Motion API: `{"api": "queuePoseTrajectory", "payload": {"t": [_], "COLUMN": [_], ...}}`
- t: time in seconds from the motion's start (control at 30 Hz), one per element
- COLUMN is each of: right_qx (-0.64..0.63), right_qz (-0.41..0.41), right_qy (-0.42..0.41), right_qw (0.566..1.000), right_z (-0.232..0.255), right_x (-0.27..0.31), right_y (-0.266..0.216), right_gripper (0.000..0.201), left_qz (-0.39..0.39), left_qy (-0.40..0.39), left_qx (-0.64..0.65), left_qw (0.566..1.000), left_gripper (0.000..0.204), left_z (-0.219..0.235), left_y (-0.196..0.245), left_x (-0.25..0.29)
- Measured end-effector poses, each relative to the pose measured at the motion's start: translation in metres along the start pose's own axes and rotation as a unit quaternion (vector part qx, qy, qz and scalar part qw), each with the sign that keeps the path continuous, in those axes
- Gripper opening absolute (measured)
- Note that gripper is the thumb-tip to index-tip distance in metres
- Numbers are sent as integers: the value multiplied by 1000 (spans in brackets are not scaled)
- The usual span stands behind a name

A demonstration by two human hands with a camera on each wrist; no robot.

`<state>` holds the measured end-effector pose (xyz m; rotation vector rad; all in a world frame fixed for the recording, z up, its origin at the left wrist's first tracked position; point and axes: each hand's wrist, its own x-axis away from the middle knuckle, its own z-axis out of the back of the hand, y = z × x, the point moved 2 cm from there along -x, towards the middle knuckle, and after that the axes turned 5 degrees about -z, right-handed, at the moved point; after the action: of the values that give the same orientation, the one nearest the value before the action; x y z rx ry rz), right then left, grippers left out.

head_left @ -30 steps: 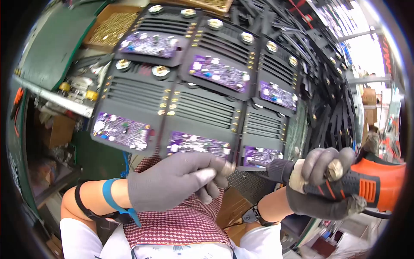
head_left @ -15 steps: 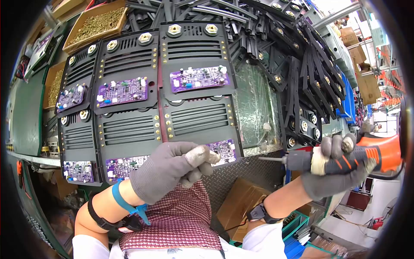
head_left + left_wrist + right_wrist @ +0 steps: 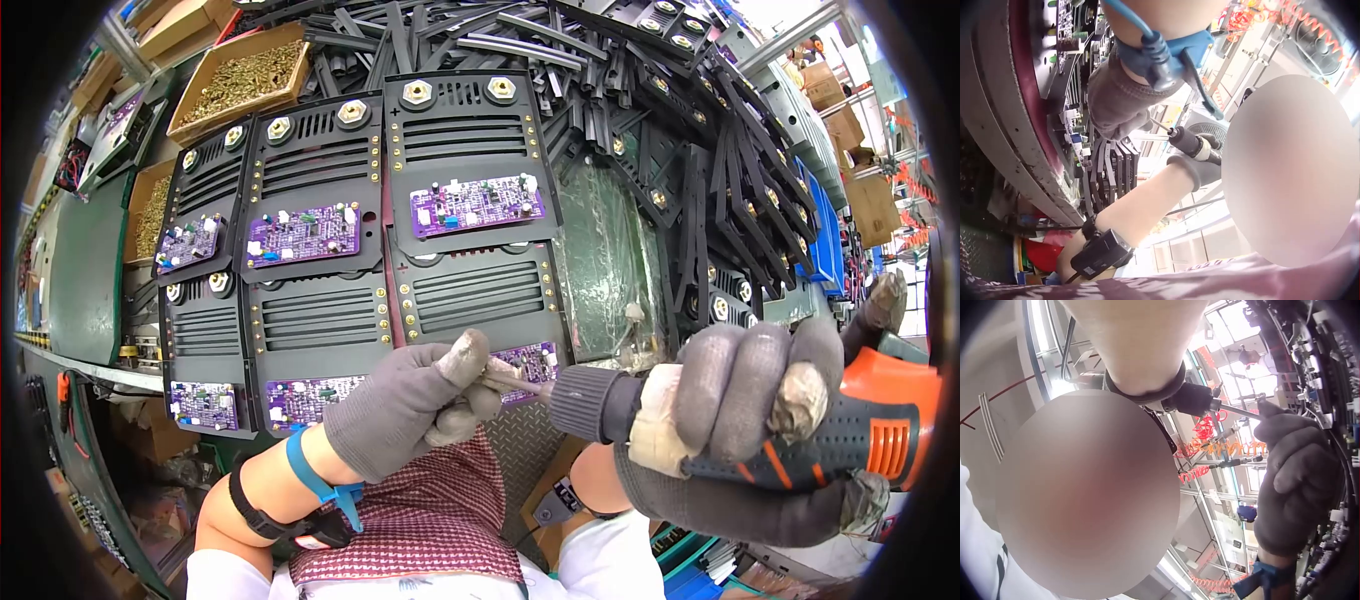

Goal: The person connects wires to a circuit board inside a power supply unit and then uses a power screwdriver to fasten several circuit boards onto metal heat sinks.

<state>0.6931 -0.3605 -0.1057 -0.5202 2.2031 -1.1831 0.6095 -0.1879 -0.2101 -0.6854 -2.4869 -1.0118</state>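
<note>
My right hand (image 3: 750, 385) grips an orange-and-black power screwdriver (image 3: 890, 435) with tape round its neck, held level and pointing left. From its black chuck (image 3: 590, 405) a thin steel bit (image 3: 515, 383) reaches the fingertips of my left hand (image 3: 410, 405). Both hands wear grey gloves. The left thumb and forefinger pinch a small metal piece at the bit's tip, mostly hidden; I cannot tell its kind. In the right wrist view the bit (image 3: 1241, 411) meets those left fingertips. Behind the hands lie black slotted panels (image 3: 470, 290) with purple circuit boards (image 3: 478, 207).
Cardboard boxes of brass parts (image 3: 245, 80) stand at the back left. Black metal strips (image 3: 430, 40) pile up behind the panels, and more black panels (image 3: 740, 190) lean in a stack on the right. Plastic film covers a green surface (image 3: 605, 255) between them.
The head view has swung, shifting the panels. The screwdriver has come left, and its bit, apart from my left hand half a second ago, now meets the left fingertips.
</note>
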Motion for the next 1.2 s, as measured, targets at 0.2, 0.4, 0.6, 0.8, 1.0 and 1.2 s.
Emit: {"api": "queuePoseTrajectory", "payload": {"t": [0.2,0.4,0.6,0.8,1.0,1.2], "right_qx": [50,72,148,294,290,225], "right_qz": [-65,-16,164,252,171,154], "right_qy": [-1,-13,164,199,191,255], "right_qw": [997,997,961,900,922,928], "right_z": [-5,-1,49,40,35,46], "right_x": [-5,-7,13,1,-2,19], "right_y": [-7,-1,13,38,41,48], "right_gripper": [17,15,56,61,59,52], "left_qz": [4,29,-248,-219,-235,-225], "left_qy": [0,-22,53,77,110,124], "left_qx": [25,-66,-759,-800,-788,-792], "left_qw": [1000,997,600,553,558,553], "left_gripper": [49,51,66,68,61,58], "left_z": [-6,-10,-7,-2,-6,-5], "left_y": [2,12,19,-11,-14,-14], "left_x": [0,9,11,-14,-14,-15]}}
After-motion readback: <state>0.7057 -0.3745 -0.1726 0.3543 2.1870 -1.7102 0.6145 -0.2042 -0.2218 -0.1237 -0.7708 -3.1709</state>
